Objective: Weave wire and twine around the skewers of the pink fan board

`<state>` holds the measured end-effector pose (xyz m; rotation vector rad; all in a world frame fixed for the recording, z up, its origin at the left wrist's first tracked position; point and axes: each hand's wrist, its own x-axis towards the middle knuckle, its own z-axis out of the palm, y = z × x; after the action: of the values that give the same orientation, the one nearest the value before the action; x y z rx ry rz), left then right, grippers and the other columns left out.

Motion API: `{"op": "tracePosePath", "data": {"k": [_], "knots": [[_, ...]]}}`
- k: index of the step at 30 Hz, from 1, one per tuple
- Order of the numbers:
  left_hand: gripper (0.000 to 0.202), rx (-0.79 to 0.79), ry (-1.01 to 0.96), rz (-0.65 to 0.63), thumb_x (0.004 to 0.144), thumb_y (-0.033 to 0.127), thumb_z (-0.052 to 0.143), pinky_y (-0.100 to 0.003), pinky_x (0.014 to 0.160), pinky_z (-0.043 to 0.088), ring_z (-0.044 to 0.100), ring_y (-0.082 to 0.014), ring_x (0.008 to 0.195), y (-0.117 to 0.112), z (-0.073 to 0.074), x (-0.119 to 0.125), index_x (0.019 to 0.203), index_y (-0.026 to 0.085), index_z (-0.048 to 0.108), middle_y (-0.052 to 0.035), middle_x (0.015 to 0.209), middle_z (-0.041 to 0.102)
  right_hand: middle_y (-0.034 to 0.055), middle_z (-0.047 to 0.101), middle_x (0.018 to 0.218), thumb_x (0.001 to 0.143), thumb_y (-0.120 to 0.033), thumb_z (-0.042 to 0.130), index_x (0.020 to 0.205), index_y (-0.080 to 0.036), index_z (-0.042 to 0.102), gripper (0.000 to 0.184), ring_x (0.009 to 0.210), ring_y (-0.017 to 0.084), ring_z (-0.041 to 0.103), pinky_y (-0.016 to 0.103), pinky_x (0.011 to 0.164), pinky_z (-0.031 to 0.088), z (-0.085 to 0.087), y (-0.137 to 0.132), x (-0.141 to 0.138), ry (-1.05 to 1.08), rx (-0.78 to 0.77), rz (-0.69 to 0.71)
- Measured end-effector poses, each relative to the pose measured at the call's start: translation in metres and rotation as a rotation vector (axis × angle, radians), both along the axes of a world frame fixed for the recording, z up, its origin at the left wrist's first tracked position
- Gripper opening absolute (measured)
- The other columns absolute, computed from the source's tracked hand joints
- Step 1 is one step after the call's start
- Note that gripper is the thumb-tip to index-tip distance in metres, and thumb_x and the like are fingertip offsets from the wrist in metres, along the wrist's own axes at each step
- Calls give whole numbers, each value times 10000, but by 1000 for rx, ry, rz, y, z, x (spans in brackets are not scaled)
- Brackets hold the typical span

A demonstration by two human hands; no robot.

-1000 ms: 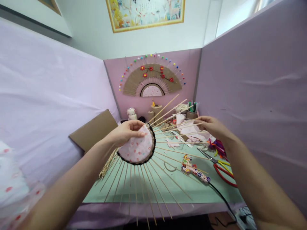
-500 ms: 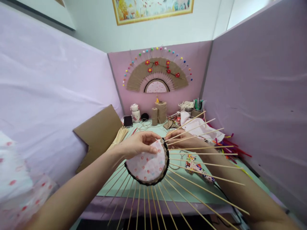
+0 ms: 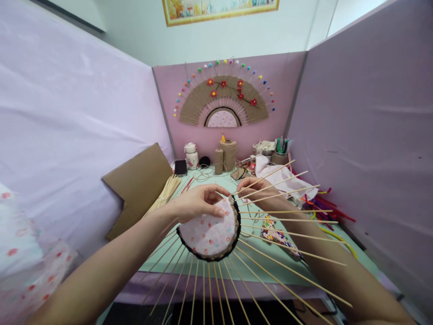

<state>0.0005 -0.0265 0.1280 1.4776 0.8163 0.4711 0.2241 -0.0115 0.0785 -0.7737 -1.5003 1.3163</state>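
A half-round fan piece (image 3: 210,232), pink floral fabric edged in black with thin wooden sticks fanning out, is held up over the green table (image 3: 176,257). My left hand (image 3: 198,205) grips its upper edge, thumb on the fabric. Behind the sticks, my right hand (image 3: 259,192) reaches under them near the fan's top right corner, fingers curled and pinched at the edge; what it grips is hidden by the sticks.
A finished fan (image 3: 223,101) hangs on the pink back wall. Twine spools (image 3: 226,155), a white jar (image 3: 191,155), a bundle of loose sticks (image 3: 165,194), brown cardboard (image 3: 138,185), white cloth (image 3: 280,180), a patterned glue gun (image 3: 279,237) and coloured pipe cleaners (image 3: 324,210) lie around.
My right hand came back from the far right clutter to the fan's top right edge. The fan was turned and lowered slightly, and my head tilted down.
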Motion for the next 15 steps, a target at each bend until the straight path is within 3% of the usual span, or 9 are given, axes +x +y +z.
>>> {"op": "tracePosePath", "data": {"k": [7,15], "knots": [[487,42,12,-10,613,173,772,-291,737,419,560,-116,764,-1,0,0,1065,207,596,16,823,617,-24,557,649,706,-371,727,761,-166,645,227,615,100,477,244,585,350,-4,-4,0,0,20,-20],[461,60,12,3,626,159,751,-285,719,410,535,-106,738,-4,1,2,1050,210,580,35,778,586,-11,618,664,617,-358,796,712,-170,632,267,610,102,525,243,585,356,2,-6,-7,124,-140,66]]}}
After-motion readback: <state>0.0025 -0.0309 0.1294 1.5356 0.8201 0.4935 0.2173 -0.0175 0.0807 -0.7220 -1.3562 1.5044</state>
